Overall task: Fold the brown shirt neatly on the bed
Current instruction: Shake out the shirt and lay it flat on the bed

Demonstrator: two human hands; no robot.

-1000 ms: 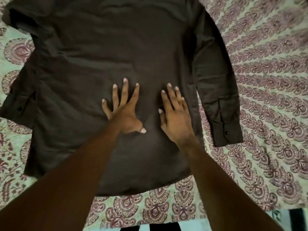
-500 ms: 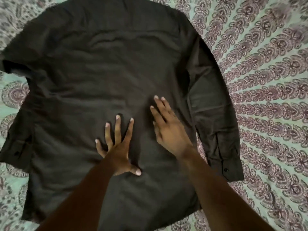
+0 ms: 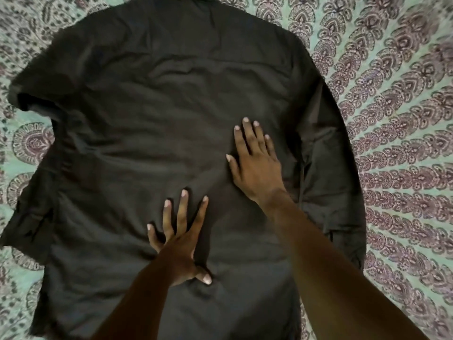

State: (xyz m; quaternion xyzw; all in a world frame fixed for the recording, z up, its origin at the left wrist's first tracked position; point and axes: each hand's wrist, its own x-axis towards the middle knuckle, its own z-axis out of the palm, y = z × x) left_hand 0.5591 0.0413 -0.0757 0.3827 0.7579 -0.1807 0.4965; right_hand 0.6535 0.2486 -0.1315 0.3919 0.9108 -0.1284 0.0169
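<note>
Smoothing shirt point(image 3: 147, 143) on bed point(image 3: 404, 119): left hand point(image 3: 180, 241), right hand point(image 3: 257, 165) flat, fingers point(image 3: 182, 212) released, grasping nothing. Right hand slid ahead; folding not started.

Dark brown shirt point(image 3: 157, 148) lies spread flat, wrinkled, back up.

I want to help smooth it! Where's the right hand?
In the head view, the right hand lies flat on the brown shirt, right of its middle, farther up than the left hand and beside the sleeve on that side.
</note>
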